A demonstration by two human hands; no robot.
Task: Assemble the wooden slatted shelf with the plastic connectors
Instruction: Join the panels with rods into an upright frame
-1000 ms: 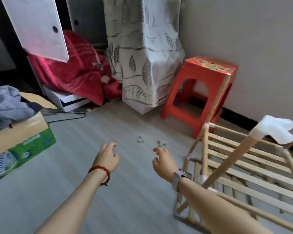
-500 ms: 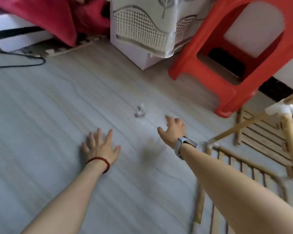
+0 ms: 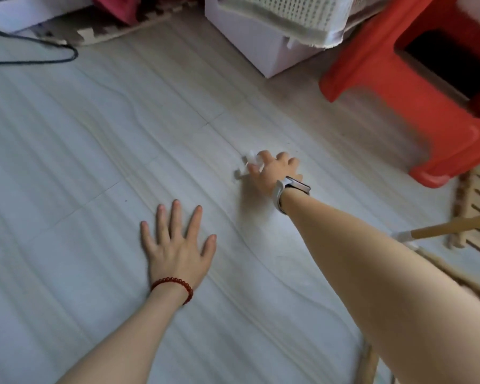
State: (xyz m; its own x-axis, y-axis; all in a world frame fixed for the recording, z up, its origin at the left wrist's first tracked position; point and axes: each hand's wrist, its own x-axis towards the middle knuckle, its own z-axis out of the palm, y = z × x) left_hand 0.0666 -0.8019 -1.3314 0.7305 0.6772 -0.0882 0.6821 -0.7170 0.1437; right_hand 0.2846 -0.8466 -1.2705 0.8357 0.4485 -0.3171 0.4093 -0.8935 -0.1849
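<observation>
- Where the right hand (image 3: 275,170) reaches, a white plastic connector (image 3: 244,169) lies on the floor (image 3: 94,134), blurred, partly covered by fingers (image 3: 262,156).
- Fingers curl over its right end; whether they grip it cannot be told.
- Left hand (image 3: 175,248) lies flat on floor, fingers spread wide, holding nothing.
- Wooden slatted shelf (image 3: 477,200) cut off at right edge, beside red stool (image 3: 399,79).

A pale wood-grain floor (image 3: 100,139) carries a left hand (image 3: 175,250) pressed flat, a white plastic connector (image 3: 245,167) under the right hand's fingers (image 3: 263,159), a red plastic stool (image 3: 416,87), a white box (image 3: 263,45), a black cable (image 3: 53,60) and a wooden slatted shelf (image 3: 477,206).
</observation>
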